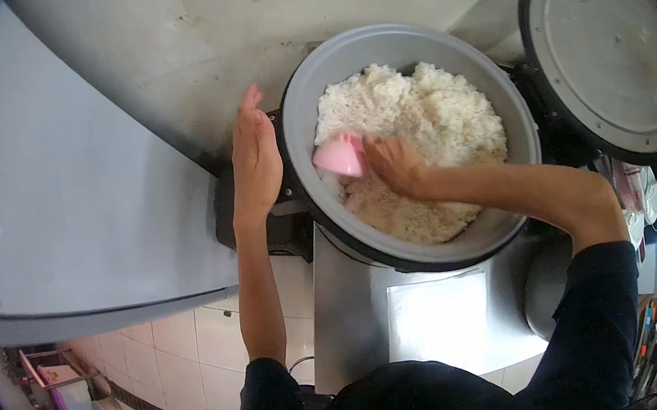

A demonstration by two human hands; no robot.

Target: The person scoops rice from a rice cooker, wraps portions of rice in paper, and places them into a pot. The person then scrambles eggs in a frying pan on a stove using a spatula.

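A large rice cooker (516, 118) stands before me, its grey inner pot (387, 35) holding a big mass of cooked white rice (414, 100). My right hand (394, 162) is down inside the pot, closed on a pink plastic scoop (339, 156). The scoop's rounded bowl lies against the rice by the pot's left wall; its grip is mostly hidden by my fingers, and the hand is slightly blurred. My left hand (256, 158) rests edge-on along the cooker's left side at the black side handle, fingers stretched out, nothing held. Its palm side is partly hidden.
The hinged lid (614, 55) stands raised at the right. A white appliance or cabinet (69, 177) fills the left, close to my left arm. Below the cooker, a metal table (347, 302) bears a clear plastic sheet (437, 321). A dark round container (548, 288) sits by my right elbow.
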